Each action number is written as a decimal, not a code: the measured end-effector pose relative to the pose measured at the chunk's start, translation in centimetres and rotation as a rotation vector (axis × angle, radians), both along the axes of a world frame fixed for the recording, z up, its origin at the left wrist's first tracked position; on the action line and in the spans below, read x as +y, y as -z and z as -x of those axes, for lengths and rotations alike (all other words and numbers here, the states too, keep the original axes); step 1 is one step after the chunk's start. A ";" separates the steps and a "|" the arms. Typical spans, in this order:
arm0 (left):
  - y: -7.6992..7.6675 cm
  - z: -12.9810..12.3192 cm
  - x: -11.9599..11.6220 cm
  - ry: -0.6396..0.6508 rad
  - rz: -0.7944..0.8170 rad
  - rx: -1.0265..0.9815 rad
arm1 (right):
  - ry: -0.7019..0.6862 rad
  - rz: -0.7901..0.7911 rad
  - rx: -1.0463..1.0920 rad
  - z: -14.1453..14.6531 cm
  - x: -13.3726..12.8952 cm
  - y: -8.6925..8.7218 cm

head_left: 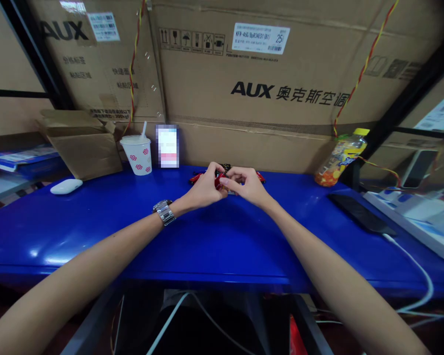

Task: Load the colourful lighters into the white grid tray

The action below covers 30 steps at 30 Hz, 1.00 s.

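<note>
Near the back of the blue table [214, 241], my left hand [208, 187] and my right hand [248, 185] meet, fingers bent and pressed around a small red piece [219, 180]. Both hands grip it, and its shape is partly hidden by the fingers. Behind them lie small red and black parts, with one red part [196, 178] showing left of my left hand and another red part [260, 176] right of my right hand. A metal watch [165, 212] is on my left wrist.
Large cardboard boxes [281, 118] stand behind the table. At left are a white case [66, 186], a paper bag [85, 148], a cup with a straw [137, 155] and a blurred screen [167, 146]. At right are a drink bottle [340, 158] and a black phone [360, 214] with a white cable.
</note>
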State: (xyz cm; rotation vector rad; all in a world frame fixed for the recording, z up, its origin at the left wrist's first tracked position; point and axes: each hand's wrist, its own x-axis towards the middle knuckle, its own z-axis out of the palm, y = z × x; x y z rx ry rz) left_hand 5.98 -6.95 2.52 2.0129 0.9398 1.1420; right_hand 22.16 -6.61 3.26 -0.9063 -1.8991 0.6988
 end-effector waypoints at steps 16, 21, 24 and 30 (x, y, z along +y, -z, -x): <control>0.2 3.2 3.2 -0.332 -0.266 0.031 | 0.433 -0.135 0.299 -5.6 5.6 2.8; 2.4 5.3 5.6 -0.395 -0.328 0.350 | 0.313 -0.120 -0.035 -4.7 6.4 3.8; 3.1 5.6 5.8 -0.385 -0.298 0.472 | 0.333 -0.218 -0.177 -4.3 6.3 3.5; 2.3 4.8 4.4 -0.419 -0.233 0.782 | 0.409 -0.284 -0.334 -4.1 6.6 3.4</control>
